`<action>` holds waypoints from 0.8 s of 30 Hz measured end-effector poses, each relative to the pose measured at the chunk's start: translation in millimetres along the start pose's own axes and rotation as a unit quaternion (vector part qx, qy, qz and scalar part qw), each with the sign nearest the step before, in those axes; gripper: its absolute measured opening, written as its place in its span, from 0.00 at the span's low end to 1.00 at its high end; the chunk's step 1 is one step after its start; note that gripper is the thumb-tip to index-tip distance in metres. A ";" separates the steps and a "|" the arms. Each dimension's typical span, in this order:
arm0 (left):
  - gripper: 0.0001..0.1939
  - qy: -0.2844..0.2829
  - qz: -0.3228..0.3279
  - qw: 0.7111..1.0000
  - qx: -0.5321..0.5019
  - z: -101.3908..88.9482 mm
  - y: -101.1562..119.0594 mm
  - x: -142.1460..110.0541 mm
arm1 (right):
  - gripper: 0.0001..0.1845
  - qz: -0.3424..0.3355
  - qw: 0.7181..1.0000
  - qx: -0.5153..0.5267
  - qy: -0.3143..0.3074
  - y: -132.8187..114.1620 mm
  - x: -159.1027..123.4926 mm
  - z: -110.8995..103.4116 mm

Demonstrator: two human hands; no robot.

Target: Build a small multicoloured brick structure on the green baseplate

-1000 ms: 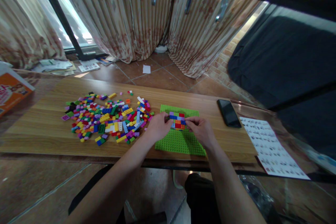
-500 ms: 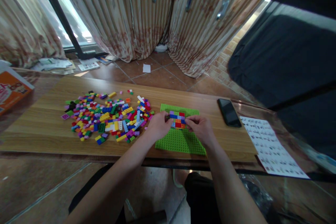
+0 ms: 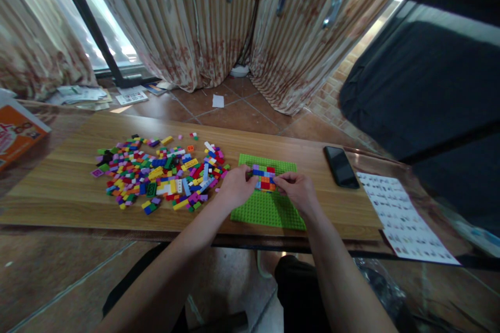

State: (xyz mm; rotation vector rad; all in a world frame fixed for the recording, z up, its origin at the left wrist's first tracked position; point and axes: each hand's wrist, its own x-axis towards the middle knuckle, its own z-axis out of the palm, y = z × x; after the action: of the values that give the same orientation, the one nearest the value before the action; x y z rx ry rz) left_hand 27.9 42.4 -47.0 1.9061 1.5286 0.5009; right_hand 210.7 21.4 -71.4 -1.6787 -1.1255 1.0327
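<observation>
A small block of joined toy bricks (image 3: 264,179) in red, blue, orange and purple sits on the upper part of a green baseplate (image 3: 265,210). My left hand (image 3: 235,187) grips the left edge of the block between thumb and fingers. At the block's right edge, my right hand (image 3: 299,188) is pinched, with a small blue toy brick (image 3: 272,179) at its fingertips, against the block. The fingertips partly cover both ends of the block.
Loose toy bricks (image 3: 156,173) spread in a wide heap over the left of the wooden board (image 3: 70,192). To the right lie a black phone (image 3: 341,167) and a printed sheet (image 3: 406,218). An orange box (image 3: 17,132) stands at the far left.
The fingertips of my right hand have shifted slightly left, closer over the block, and the blue brick moved with them. My left hand stays in place.
</observation>
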 end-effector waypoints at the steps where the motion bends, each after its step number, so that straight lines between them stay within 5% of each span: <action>1: 0.10 -0.001 -0.001 1.000 0.000 0.0 0.2 0.1 | 0.22 0.004 1.000 -0.002 -0.003 0.5 0.2 -0.2; 13: 0.12 -0.003 -0.017 1.000 0.025 1.4 4.1 -1.9 | 0.22 0.014 0.999 -0.048 -0.009 2.3 5.1 0.4; 24: 0.11 0.002 0.000 1.000 0.013 1.7 -0.2 -0.9 | 0.21 0.091 0.991 0.042 -0.092 -11.2 -0.2 -6.7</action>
State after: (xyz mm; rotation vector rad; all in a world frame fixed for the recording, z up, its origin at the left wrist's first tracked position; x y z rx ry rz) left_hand 28.6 41.2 -48.2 1.9260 1.5444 0.4874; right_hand 214.0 22.6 -58.9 -1.6683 -1.0415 1.3550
